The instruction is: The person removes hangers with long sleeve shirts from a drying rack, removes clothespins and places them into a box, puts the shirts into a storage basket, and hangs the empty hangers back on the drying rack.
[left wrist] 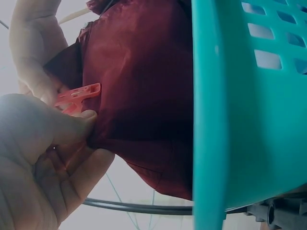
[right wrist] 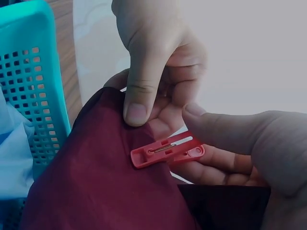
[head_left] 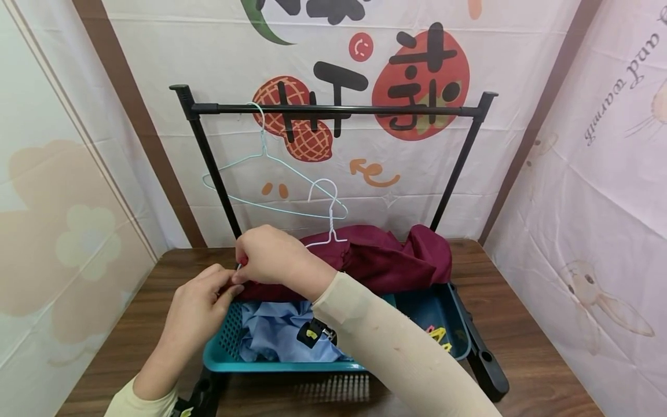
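Note:
A maroon garment [head_left: 396,260] lies across the back of a teal basket [head_left: 276,366], with a white wire hanger [head_left: 332,220] standing up out of it. At the garment's left end, my left hand [head_left: 198,304] pinches the cloth edge between thumb and fingers. Close beside it, my right hand [head_left: 281,258] holds a red clothespin [right wrist: 165,149] by its handle end. In the right wrist view the clothespin's front end lies on the maroon cloth near the left thumb. Whether its jaws grip the cloth cannot be told.
Blue cloth [head_left: 276,330] lies in the basket's left part, and yellow clothespins [head_left: 439,334] in its right part. Behind stands a black rack [head_left: 339,109] with a light-blue hanger [head_left: 264,152] on its bar. All stand on a wooden table [head_left: 526,324].

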